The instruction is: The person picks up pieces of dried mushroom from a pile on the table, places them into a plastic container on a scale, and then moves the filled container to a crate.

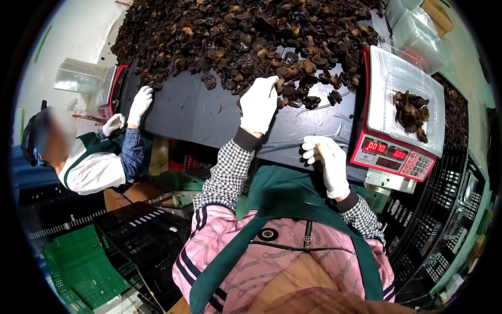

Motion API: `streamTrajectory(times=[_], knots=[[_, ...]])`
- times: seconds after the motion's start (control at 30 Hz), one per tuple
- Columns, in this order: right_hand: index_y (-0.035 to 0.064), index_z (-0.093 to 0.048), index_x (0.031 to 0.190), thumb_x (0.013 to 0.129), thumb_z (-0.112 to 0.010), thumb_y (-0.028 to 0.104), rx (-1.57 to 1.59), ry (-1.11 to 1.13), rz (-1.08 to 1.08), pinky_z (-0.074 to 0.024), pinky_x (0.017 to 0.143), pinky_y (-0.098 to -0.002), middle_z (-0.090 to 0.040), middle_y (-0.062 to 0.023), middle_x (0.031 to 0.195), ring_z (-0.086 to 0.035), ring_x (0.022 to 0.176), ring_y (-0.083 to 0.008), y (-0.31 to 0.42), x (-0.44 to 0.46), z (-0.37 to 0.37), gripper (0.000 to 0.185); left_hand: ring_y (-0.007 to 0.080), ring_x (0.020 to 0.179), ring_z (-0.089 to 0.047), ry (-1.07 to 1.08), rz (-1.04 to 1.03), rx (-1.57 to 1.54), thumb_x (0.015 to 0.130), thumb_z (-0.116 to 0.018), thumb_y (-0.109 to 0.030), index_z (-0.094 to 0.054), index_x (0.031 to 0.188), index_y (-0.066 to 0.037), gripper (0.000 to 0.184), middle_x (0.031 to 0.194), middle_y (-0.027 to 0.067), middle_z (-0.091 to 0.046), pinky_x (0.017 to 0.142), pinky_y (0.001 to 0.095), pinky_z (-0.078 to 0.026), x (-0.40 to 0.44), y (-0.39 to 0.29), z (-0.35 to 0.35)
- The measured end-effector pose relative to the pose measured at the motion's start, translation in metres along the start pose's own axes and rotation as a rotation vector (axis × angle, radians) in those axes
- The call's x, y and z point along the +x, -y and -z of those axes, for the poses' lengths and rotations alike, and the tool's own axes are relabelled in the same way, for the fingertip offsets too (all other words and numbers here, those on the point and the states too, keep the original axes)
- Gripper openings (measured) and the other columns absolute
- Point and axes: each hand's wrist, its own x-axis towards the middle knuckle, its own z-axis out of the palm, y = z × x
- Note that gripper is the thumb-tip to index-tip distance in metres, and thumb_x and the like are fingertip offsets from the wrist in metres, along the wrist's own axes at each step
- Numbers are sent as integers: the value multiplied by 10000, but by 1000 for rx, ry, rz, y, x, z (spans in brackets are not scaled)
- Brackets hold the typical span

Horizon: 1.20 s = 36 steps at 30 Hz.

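Observation:
Dark brown wood ear mushrooms lie in a broad heap on the dark table. At the heap's near edge is my left hand, in a white glove, its fingers closed at a brownish mushroom piece. My right hand, also gloved, is held over the table's near edge with fingers curled in; a small dark mushroom piece shows at the fingertips. To the right, a red digital scale bears a clear plastic tray with a small pile of mushrooms in it. Its display reads 0.070.
Stacked clear trays stand behind the scale. At the left, a co-worker in white gloves works at the same table near a second red scale. Black crates stand at right; green and black crates at lower left.

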Motion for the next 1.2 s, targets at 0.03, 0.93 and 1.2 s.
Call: streamTrajectory(times=[0.03,0.93,1.2], knots=[[-48,-638,1226,1066,-494,200,50,6,-7,-533,738,-257,-714,-118,1047,-666,836,-139,-4,5,0,329,268,805,-683,33,-5,67,896,-655,-69,-690,1181,-109,289,971,86,-677,705,328,-554,-1,-1,0],[-61,-640,1172,1069,-498,264,222,-20,-50,-527,693,-260,-700,-115,971,-657,785,-148,-18,16,5,369,174,923,-668,64,860,-1010,974,-577,-87,-561,1388,-50,416,1119,98,-677,760,291,-546,-20,3,97],[-85,-617,1191,1074,-497,264,247,-23,-18,-549,710,-286,-692,-138,984,-665,808,-172,-26,17,8,386,240,727,-634,210,94,225,869,-738,-193,-708,1115,-110,261,805,70,-608,672,335,-528,11,2,-12]])
